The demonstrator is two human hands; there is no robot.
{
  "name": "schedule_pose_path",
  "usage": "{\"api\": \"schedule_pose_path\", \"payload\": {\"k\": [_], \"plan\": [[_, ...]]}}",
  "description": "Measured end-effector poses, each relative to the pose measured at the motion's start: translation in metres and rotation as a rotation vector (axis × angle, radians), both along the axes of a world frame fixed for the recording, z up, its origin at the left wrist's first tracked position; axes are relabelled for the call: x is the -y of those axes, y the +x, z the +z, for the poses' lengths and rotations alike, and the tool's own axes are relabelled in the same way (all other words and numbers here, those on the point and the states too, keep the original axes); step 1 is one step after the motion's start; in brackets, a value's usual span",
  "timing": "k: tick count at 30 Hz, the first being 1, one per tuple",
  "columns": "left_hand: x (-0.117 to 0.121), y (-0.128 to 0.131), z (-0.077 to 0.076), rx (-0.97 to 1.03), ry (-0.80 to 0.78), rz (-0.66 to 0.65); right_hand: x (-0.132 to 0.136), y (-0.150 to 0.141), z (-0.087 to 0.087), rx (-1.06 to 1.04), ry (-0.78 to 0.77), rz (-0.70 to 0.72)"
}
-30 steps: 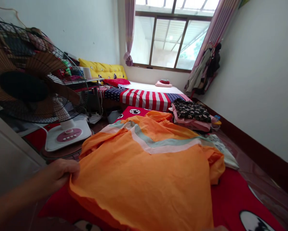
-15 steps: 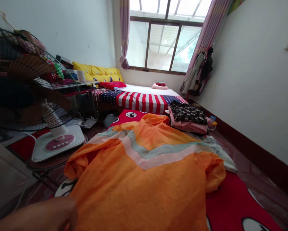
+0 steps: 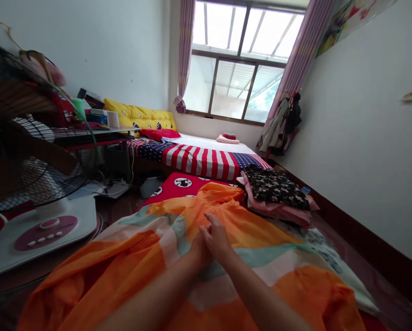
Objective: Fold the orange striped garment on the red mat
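**Close together, low in a narrow room**

From your head camera, your left hand point(image 3: 199, 250) and right hand point(image 3: 217, 238) sit close together near the middle of the view, touching each other, with your right hand slightly farther forward and its fingers loosely spread. They lie on an orange sheet point(image 3: 105, 271) with teal, white and pink bands. You can't tell whether they pinch the cloth or only rest on it.

The sheet spreads out in loose folds below and around your arms. Its far end lies on a red mat point(image 3: 164, 186) printed with cartoon mouse heads. Just to the right of the sheet is a folded pile of clothes point(image 3: 274, 193), black floral on top and pink below, with a pale patterned cloth point(image 3: 330, 257) partly under the sheet's edge.

On the left stand an electric fan point(image 3: 30, 151) and its white base point(image 3: 36, 234), with a cluttered worktop point(image 3: 95, 133) behind them. Ahead, a bed point(image 3: 199, 161) with a stars-and-stripes cover runs under a window point(image 3: 236, 69), with a yellow cushion point(image 3: 140, 115) and a red pillow point(image 3: 159, 134) at its left end. Clothes point(image 3: 281, 126) hang on the right wall.
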State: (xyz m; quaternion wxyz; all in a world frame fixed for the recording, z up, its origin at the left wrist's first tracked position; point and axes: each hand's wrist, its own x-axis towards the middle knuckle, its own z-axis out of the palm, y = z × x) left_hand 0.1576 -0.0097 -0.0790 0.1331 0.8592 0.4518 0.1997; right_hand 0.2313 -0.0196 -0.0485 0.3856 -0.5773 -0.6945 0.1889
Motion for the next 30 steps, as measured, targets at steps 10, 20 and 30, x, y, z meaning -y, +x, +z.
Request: {"api": "schedule_pose_path", "payload": {"k": [10, 20, 30], "plan": [[-0.100, -0.020, -0.027, -0.190, 0.018, 0.107, -0.093, 0.089, -0.060, 0.572, -0.181, -0.134], [-0.111, -0.023, -0.010, -0.321, -0.041, 0.214, -0.080, 0.114, -0.046, 0.714, -0.318, -0.433], [0.028, -0.042, -0.018, -0.275, -0.019, -0.165, 0.055, 0.057, -0.051, 0.693, -0.283, -0.140]]}}
